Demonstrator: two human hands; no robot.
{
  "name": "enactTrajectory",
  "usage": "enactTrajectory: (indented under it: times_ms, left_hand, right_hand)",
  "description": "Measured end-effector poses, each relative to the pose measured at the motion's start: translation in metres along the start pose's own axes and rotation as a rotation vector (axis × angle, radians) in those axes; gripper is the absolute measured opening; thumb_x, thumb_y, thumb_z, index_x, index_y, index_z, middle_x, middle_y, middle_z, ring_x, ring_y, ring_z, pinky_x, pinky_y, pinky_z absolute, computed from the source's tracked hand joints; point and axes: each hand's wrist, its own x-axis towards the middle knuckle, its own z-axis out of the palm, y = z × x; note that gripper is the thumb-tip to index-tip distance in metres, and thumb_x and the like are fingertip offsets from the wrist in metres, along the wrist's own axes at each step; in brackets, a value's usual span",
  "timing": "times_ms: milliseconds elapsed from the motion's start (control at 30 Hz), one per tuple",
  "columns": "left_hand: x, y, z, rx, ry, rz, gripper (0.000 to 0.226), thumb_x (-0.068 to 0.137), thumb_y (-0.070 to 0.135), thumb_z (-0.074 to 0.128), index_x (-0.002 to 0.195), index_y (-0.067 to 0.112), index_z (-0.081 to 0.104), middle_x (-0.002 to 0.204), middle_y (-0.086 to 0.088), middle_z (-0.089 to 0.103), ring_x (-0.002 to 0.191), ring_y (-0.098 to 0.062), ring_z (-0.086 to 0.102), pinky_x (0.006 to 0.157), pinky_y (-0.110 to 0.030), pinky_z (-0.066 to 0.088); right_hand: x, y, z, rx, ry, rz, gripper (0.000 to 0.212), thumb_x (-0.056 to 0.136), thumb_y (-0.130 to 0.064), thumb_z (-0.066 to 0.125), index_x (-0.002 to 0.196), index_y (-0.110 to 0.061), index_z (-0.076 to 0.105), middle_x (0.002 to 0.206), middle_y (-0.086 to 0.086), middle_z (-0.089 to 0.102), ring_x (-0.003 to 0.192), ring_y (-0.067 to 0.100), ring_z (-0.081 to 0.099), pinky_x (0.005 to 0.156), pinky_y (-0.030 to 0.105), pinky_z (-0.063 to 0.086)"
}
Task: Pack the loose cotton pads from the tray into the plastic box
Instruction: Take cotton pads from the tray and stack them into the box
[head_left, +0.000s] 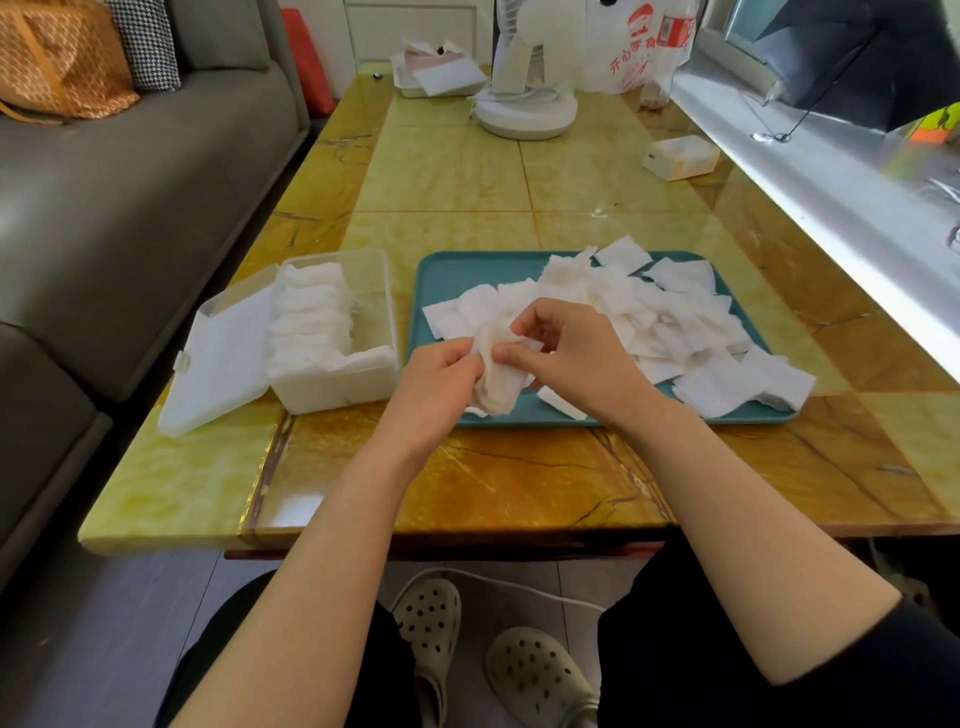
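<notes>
- The left hand (441, 384) curls its fingers round the lower part of a small bunch of cotton pads (498, 387); it holds the bunch just above the near rim of the teal tray (452, 275)
- The right hand (576, 358) pinches the top of the same bunch between thumb and fingertips; the two hands touch at the bunch
- The loose pads (670, 312) lie heaped over the middle and right of the tray; some overhang its far rim and near right corner
- The plastic box (337, 387) stands on the yellow marbled surface (519, 478), just left of the tray; its hinged lid (223, 358) lies open to the left; a packed row of pads (311, 317) fills the box's left side
- A white plastic bag (644, 47) at the far end carries red Chinese print; 开心 can be read, the rest is creased; a white fan (524, 78) stands beside it
</notes>
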Motion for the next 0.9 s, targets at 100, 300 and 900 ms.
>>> enactTrajectory:
  times_ms: [100,300,900]
  left_hand:
    - [0.0008,0.0006,0.0014,-0.044,-0.009,-0.032,0.030,0.097,0.024,0.042,0.091,0.009,0.067,0.098,-0.015,0.066,0.093,-0.027,0.061,0.084,-0.041,0.050]
    - [-0.0027,0.0007,0.0025,-0.109,-0.108,-0.002,0.021,0.100,0.026,0.043,0.107,0.026,0.063,0.110,0.000,0.068,0.106,-0.015,0.063,0.094,-0.032,0.052]
    - [-0.0004,0.0011,0.0027,-0.353,-0.080,-0.068,0.030,0.102,0.012,0.038,0.120,0.008,0.061,0.113,-0.009,0.069,0.103,-0.019,0.067,0.090,-0.033,0.055]
  right_hand:
    - [-0.0007,0.0019,0.0014,-0.016,-0.001,0.020,0.015,0.081,-0.019,0.073,0.079,-0.015,0.058,0.078,0.007,0.064,0.063,0.013,0.059,0.052,0.023,0.053]
    - [0.0000,0.0083,0.0025,-0.105,0.070,0.005,0.015,0.086,-0.025,0.066,0.086,-0.012,0.060,0.077,0.001,0.063,0.070,0.018,0.062,0.062,0.031,0.054]
    - [0.0003,0.0049,0.0011,0.035,0.244,-0.019,0.015,0.079,-0.005,0.071,0.088,-0.011,0.060,0.076,-0.009,0.057,0.067,-0.003,0.052,0.064,0.008,0.041]
